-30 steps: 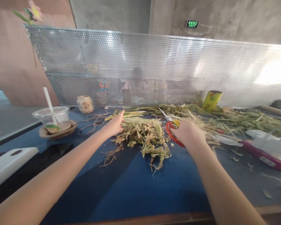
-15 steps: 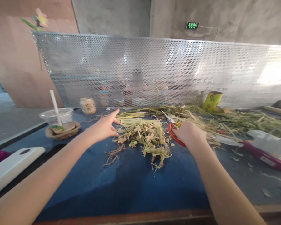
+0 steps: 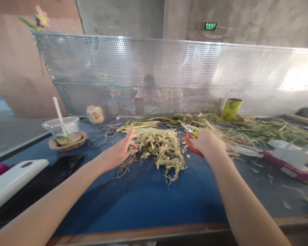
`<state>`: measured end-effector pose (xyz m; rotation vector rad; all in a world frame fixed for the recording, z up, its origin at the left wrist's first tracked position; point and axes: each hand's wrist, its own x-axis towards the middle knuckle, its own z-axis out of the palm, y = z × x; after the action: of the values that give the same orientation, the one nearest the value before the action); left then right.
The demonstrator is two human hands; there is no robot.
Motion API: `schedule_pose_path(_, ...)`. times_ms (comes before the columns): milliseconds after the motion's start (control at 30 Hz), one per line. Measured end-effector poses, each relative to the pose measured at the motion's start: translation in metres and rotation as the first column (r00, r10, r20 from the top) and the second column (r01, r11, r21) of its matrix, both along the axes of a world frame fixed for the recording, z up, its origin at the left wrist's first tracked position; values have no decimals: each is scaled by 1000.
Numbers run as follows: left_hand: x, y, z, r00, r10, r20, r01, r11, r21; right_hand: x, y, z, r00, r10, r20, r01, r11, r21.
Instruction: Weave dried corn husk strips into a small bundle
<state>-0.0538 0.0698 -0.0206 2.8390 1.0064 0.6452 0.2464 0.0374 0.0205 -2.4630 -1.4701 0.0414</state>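
Note:
A heap of cut green and dry plant stalks [image 3: 160, 147] lies in the middle of the blue table [image 3: 143, 201]. My left hand [image 3: 119, 150] hovers at the heap's left edge, fingers spread and empty, fingertips near the loose roots. My right hand [image 3: 207, 143] rests at the heap's right side, closed round the red handles of a pair of scissors [image 3: 190, 141]. The scissor blades point up and left, away from me.
A plastic cup with a straw [image 3: 63, 128] stands on a dish at the left, near a twine spool [image 3: 94, 113] and loose string. A phone [image 3: 47, 174] and white board [image 3: 11, 184] lie front left. Long stalks [image 3: 259, 131], a yellow-green tube [image 3: 231, 108] and a pink-and-white tool [image 3: 287, 160] lie right. A perforated metal screen [image 3: 169, 75] backs the table.
My left hand has drawn back from the far stalks toward me and down to the heap's near-left edge. My right hand with the scissors has hardly moved.

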Motion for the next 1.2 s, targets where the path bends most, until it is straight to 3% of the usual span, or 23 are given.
schedule_pose_path(133,4,3,-10,993,-113,-23,115,986,118,2,-1,1,1000,1,-5,-1,1000,10)
schedule_pose_path(333,4,9,-15,995,-67,-67,74,992,102,1,-2,7,1000,-23,-1,23,999,-33)
schedule_pose_path(633,1,13,-23,973,9,-230,39,978,203,9,-1,5,998,-58,23,59,997,-57)
schedule_pose_path(767,1,10,-19,934,61,-351,11,980,199,19,4,-1,998,-54,27,57,992,-109)
schedule_pose_path(867,4,7,-15,931,83,-355,-13,981,193,27,9,-8,999,-15,33,20,989,-144)
schedule_pose_path(1033,3,1,-5,955,89,-282,-47,987,150,37,22,-25,998,51,39,-43,981,-192)
schedule_pose_path(1200,-8,-12,20,979,174,-105,-167,984,68,44,32,-38,998,45,36,-37,979,-199)
